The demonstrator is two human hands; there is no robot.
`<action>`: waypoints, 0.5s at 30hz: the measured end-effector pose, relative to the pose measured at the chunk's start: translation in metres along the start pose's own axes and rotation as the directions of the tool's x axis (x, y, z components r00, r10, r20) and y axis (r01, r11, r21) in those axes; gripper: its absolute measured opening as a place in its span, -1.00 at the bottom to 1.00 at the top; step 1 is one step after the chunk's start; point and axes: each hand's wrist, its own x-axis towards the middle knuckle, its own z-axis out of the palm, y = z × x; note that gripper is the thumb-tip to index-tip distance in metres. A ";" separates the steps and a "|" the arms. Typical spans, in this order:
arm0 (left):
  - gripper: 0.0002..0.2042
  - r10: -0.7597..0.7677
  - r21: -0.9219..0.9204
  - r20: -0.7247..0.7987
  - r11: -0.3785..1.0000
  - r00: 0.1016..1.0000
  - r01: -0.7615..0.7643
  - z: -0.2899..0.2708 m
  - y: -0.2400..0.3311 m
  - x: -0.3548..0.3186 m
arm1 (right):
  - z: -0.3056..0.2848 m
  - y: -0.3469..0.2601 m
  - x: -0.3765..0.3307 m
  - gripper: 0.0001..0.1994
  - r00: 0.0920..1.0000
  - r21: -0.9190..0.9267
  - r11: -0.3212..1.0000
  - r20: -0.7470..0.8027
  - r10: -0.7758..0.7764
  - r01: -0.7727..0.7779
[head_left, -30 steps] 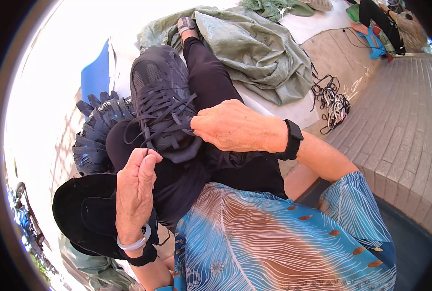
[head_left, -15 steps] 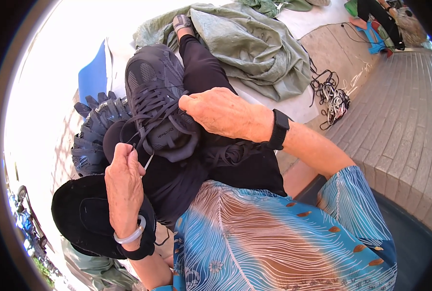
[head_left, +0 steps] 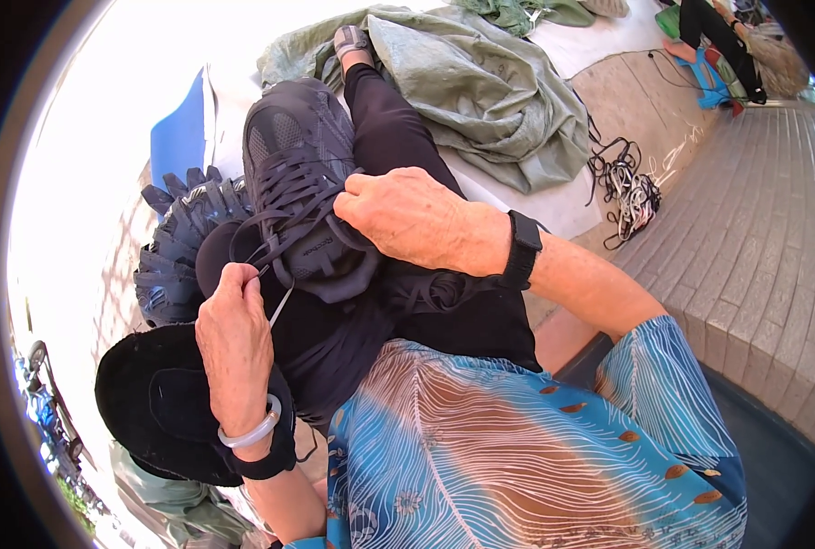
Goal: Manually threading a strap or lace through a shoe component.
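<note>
- We see our left hand [head_left: 233, 352] in a tight pinch, its grip closed, as best we can tell, on a dark lace [head_left: 299, 189] beside the heel.
- Our right hand [head_left: 416, 220] pinches too, at the shoe's right eyelet row; we judge its grip takes in the lace, but the fingers hide it.
- Against a second ago, our right hand is further up towards the toe and our left further out. A slim pale strip [head_left: 282, 305] now shows below the left fingers. For the lacing, this bares more of the heel.
- The dark shoe [head_left: 270, 137] lies over our lap, toe away from us.
- At its left edge sits a ridged dark bundle [head_left: 183, 242], crowding that side.
- Beyond the toe, we have pale ground and a green tarp [head_left: 490, 101].
- Rightward, past a cord tangle [head_left: 631, 197], the grey curved ledge [head_left: 746, 220] bounds us.
</note>
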 end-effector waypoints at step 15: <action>-0.93 0.211 0.072 -0.198 0.977 0.957 -0.201 0.016 -0.015 0.010 | 0.024 0.014 0.000 -0.86 0.990 0.125 0.991 -0.127 0.065 -0.049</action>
